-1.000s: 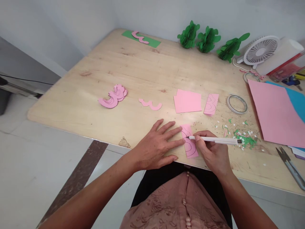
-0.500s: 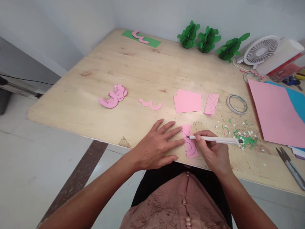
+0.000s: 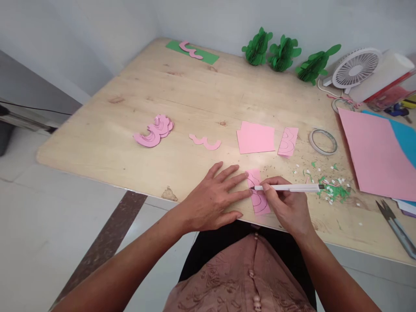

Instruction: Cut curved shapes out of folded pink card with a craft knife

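Observation:
A small folded-looking pink paper strip (image 3: 261, 207) with dark curved lines drawn on it lies near the table's front edge. My left hand (image 3: 216, 197) is spread flat, its fingertips on the strip's left edge. In my right hand (image 3: 289, 208) is a white pen (image 3: 292, 187), held in a pinch, with its tip on the strip close to my left fingers. Just above lie a stack of pink paper squares (image 3: 256, 138) and another pink strip with drawn curves (image 3: 288, 141). A wavy pink cut-out (image 3: 205, 142) rests to their left.
Further left is a pile of pink scalloped cut-outs (image 3: 152, 132). On the right are a tape roll (image 3: 323, 142), green and white paper scraps (image 3: 338, 192), pink sheets (image 3: 380, 151) and snips (image 3: 396, 229). Green paper shapes (image 3: 258, 47) and a white fan (image 3: 356, 69) stand at the back.
My right hand has shifted slightly left, taking the pen tip from the strip's middle toward its left edge. My left hand stays in place.

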The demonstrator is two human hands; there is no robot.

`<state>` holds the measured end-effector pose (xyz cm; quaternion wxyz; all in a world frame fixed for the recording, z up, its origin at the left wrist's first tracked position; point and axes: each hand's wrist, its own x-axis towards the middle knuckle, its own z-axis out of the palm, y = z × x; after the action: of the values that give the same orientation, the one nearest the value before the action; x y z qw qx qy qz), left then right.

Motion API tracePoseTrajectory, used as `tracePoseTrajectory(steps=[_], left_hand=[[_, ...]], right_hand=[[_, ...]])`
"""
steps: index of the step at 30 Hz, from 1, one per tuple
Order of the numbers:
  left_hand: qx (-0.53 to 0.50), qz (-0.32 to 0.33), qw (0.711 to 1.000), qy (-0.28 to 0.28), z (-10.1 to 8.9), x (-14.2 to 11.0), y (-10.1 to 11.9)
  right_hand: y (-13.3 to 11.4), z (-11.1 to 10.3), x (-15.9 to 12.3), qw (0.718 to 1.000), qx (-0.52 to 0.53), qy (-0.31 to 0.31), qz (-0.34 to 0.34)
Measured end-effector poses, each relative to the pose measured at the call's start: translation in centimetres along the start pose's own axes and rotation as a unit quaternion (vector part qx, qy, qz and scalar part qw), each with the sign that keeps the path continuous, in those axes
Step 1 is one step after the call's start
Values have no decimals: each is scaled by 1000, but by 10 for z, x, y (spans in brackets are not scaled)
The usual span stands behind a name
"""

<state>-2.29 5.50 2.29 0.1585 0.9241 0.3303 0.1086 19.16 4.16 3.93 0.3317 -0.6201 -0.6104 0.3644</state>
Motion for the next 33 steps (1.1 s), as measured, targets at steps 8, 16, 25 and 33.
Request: tracePoseTrajectory(steps=[8,16,25,33], left_hand=[[-1,1,1000,1,0,0,-1],[-4,4,1000,4,1,0,-1],[2,5,1000,9,2,-1,-1],[3,5,1000,7,2,0,-1]], right_hand=[[-1,2,1,1000,5,7,-11],[-1,-1,1,1000,-12,12,-9],[1,-4,1,999,-34,14,-3],[1,-5,0,997,-67,17,-23]])
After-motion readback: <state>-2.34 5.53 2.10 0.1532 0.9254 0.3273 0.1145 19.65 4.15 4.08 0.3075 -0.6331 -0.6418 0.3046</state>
